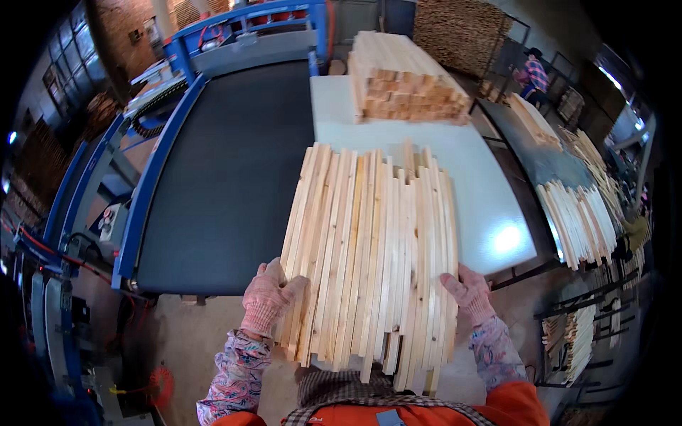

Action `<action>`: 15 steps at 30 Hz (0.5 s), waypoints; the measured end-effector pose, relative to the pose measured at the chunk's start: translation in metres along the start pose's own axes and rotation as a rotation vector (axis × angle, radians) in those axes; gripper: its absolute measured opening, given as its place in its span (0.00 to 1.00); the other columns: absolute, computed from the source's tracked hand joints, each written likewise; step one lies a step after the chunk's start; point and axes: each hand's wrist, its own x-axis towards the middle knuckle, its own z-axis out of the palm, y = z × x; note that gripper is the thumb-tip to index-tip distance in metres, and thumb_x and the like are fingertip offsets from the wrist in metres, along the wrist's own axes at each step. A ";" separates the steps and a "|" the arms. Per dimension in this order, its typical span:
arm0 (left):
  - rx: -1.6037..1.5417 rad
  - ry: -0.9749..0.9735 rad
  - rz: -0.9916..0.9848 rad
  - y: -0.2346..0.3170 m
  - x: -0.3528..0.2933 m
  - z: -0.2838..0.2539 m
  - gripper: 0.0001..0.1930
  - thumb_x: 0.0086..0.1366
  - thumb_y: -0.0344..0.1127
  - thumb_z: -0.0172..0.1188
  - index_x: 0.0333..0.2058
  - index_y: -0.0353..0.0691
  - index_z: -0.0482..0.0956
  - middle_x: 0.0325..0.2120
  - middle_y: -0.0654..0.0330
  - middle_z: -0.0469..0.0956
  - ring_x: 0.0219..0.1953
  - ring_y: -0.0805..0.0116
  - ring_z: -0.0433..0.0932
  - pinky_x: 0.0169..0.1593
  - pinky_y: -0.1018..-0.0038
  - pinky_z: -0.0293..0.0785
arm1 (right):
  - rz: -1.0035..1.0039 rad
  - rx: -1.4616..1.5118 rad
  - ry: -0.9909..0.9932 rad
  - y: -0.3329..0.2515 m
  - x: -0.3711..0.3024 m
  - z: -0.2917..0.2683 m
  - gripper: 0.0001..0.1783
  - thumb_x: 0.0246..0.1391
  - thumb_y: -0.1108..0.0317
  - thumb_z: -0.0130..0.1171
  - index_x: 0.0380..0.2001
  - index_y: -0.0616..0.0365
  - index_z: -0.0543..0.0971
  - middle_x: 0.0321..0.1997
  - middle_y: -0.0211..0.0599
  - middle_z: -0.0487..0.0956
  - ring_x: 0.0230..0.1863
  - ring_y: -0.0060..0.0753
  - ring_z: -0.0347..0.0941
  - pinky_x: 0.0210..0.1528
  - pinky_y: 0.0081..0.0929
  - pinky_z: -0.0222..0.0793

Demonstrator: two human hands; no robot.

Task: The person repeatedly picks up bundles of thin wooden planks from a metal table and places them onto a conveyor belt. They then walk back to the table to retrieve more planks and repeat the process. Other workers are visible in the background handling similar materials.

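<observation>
A wide layer of pale wooden strips [369,248] lies side by side in front of me, its near ends sticking out over the table edge towards my body. The strips' ends are uneven at both sides. My left hand [270,295], in a pink knitted glove, presses against the layer's left side with the thumb over the outer strip. On the opposite side my right hand [469,290], gloved alike, grips the right edge, thumb on top. Between them the two hands squeeze the strips together; the fingers underneath are partly hidden.
Left of the strips runs a black conveyor belt [227,170] in a blue frame [160,177]. A stack of wooden bars [408,82] stands on the white tabletop [490,184]. More strips [579,220] lie on a bench to the right, with a person [533,74] beyond.
</observation>
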 end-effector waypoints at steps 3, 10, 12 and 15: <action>-0.016 -0.024 -0.018 -0.040 -0.006 -0.039 0.29 0.62 0.52 0.62 0.57 0.41 0.74 0.47 0.45 0.81 0.66 0.43 0.66 0.68 0.57 0.62 | -0.029 0.317 -0.008 -0.010 -0.004 0.066 0.32 0.59 0.48 0.63 0.59 0.60 0.75 0.44 0.46 0.85 0.46 0.45 0.81 0.48 0.37 0.76; -0.011 0.182 -0.009 -0.171 0.046 -0.135 0.27 0.63 0.54 0.59 0.51 0.40 0.78 0.45 0.44 0.81 0.57 0.40 0.73 0.62 0.58 0.68 | -0.117 -0.026 -0.032 -0.193 0.064 0.140 0.31 0.57 0.41 0.58 0.48 0.59 0.81 0.40 0.51 0.84 0.42 0.50 0.81 0.47 0.40 0.74; 0.014 0.190 -0.014 -0.213 0.073 -0.170 0.27 0.61 0.56 0.60 0.48 0.39 0.78 0.43 0.43 0.81 0.53 0.43 0.76 0.56 0.57 0.72 | -0.094 0.012 -0.102 -0.216 0.097 0.183 0.32 0.57 0.41 0.60 0.51 0.58 0.81 0.43 0.49 0.85 0.46 0.46 0.81 0.50 0.35 0.73; 0.125 0.286 -0.127 -0.246 0.103 -0.225 0.28 0.61 0.57 0.60 0.47 0.38 0.78 0.45 0.41 0.80 0.53 0.43 0.76 0.57 0.58 0.72 | -0.171 0.169 -0.151 -0.275 0.146 0.235 0.32 0.57 0.40 0.59 0.48 0.60 0.82 0.41 0.47 0.85 0.44 0.43 0.81 0.50 0.35 0.72</action>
